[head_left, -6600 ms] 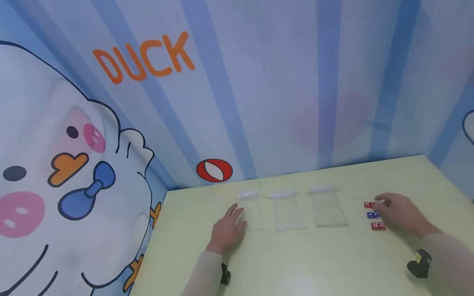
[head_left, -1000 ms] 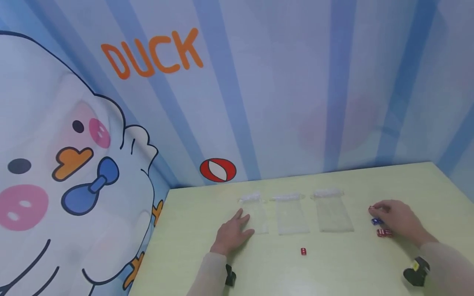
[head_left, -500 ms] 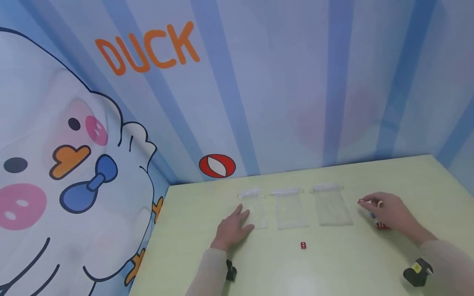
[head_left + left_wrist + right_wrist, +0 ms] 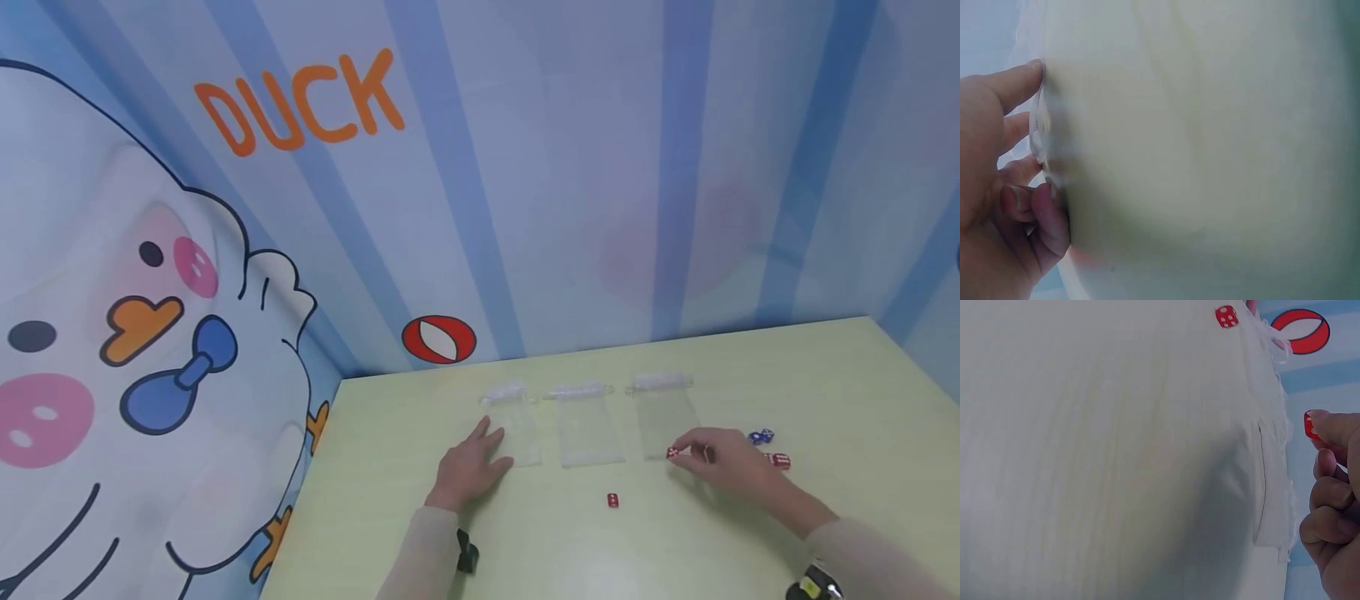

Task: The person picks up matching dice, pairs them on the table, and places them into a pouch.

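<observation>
One striped blue backdrop (image 4: 570, 183), printed with one white duck (image 4: 112, 250) and one red-and-white ball (image 4: 459, 329), rose beyond both hands. One pale yellow table (image 4: 540, 550) lay beneath them. The left hand (image 4: 467, 471) rested on it with fingers spread and relaxed, gripping nothing; the right hand (image 4: 723, 458) pinched one red die (image 4: 672, 452) between thumb and forefinger. Three sheer drawstring pouches lay in a row: the first (image 4: 522, 442) under the left fingertips, the second (image 4: 591, 433) between the hands, the third (image 4: 663, 412) just beyond the right fingertips. Five or so dice made up the smallest things, the exact count unclear: the pinched one, another red die (image 4: 612, 500) on the table between the hands, two blue dice (image 4: 761, 437) just beyond the right hand's knuckles, and red dice (image 4: 782, 461) beside that hand, partly hidden by it.
</observation>
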Demonstrator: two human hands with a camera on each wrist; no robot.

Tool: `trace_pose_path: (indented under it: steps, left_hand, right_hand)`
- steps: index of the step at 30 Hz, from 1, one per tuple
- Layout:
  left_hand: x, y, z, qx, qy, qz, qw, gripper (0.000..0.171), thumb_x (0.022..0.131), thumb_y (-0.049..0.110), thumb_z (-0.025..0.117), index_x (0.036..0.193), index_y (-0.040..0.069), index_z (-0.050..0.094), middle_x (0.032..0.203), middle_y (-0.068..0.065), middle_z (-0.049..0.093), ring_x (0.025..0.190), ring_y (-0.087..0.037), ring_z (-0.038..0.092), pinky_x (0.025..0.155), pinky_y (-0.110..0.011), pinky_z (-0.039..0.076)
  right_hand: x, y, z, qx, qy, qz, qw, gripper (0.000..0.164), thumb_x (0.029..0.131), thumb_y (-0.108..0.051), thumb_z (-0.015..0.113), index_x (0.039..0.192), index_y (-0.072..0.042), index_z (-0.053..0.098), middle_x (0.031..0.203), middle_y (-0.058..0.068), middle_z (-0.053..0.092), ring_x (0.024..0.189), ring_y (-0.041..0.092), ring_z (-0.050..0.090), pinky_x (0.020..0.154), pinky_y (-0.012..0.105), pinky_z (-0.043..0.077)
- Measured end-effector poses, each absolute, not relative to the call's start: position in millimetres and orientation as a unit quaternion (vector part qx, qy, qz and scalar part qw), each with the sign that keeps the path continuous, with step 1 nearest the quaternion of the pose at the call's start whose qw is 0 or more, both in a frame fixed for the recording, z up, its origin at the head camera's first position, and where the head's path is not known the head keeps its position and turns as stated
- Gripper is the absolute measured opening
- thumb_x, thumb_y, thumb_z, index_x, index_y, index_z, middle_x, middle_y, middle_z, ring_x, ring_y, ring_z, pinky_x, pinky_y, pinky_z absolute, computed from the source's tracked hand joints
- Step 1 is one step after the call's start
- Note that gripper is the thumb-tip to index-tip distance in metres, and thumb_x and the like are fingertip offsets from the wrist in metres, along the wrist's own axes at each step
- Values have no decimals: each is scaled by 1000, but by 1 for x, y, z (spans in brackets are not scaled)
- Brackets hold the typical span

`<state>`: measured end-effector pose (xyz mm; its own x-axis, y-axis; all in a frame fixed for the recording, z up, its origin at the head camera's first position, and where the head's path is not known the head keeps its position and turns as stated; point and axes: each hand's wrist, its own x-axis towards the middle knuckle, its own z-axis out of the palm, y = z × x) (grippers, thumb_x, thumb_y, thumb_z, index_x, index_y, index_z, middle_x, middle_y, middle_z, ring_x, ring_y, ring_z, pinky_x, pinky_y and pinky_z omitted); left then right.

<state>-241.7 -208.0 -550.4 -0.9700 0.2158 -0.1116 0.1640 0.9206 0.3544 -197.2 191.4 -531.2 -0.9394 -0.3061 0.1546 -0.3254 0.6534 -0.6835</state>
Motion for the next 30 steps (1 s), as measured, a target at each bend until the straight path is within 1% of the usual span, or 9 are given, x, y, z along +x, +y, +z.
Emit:
trace_pose_path:
  steps: [4,8,12,17,21,30]
  left_hand:
    - [-239,-209,-551,98,976,176,78,57,96,43,61,147,19,50,159,-7,31,137,-33,42,105,-57,35]
    - [-239,-210,-552,100,977,175,74,57,97,44,59,148,20,49,160,-6,30,137,-33,42,105,-58,35]
    - [-241,-211,-552,106,977,173,69,57,97,45,58,147,20,50,160,-6,30,135,-34,44,104,-59,35]
    - [-242,-213,-551,117,977,165,64,56,98,46,57,146,19,51,159,-7,31,132,-36,47,102,-59,38]
    - [-243,-212,-551,116,978,164,64,56,98,46,56,146,19,51,159,-7,30,131,-36,48,101,-59,38]
    - [-242,-211,-555,108,979,160,67,55,97,45,58,146,20,51,159,-7,30,131,-35,48,101,-57,39]
  right_hand:
    - [-189,171,-535,208,-897,390,-16,17,90,-22,73,100,-8,74,70,-11,52,62,3,44,54,24,41]
    - [-185,157,-540,239,-883,402,-30,10,91,-22,72,95,-14,74,69,-13,51,62,1,44,55,23,41]
    - [-182,147,-546,252,-874,412,-46,7,91,-22,72,94,-16,75,70,-13,51,63,2,44,57,23,41]
    - [-178,138,-553,261,-876,405,-41,7,90,-19,73,96,-16,75,76,-15,55,66,1,47,61,24,44]
    - [-178,135,-557,262,-881,392,-31,7,89,-18,73,95,-17,74,77,-16,56,67,1,48,61,25,45]
    - [-178,131,-562,258,-884,388,-38,9,89,-20,73,96,-16,74,81,-17,59,69,0,50,63,25,46]
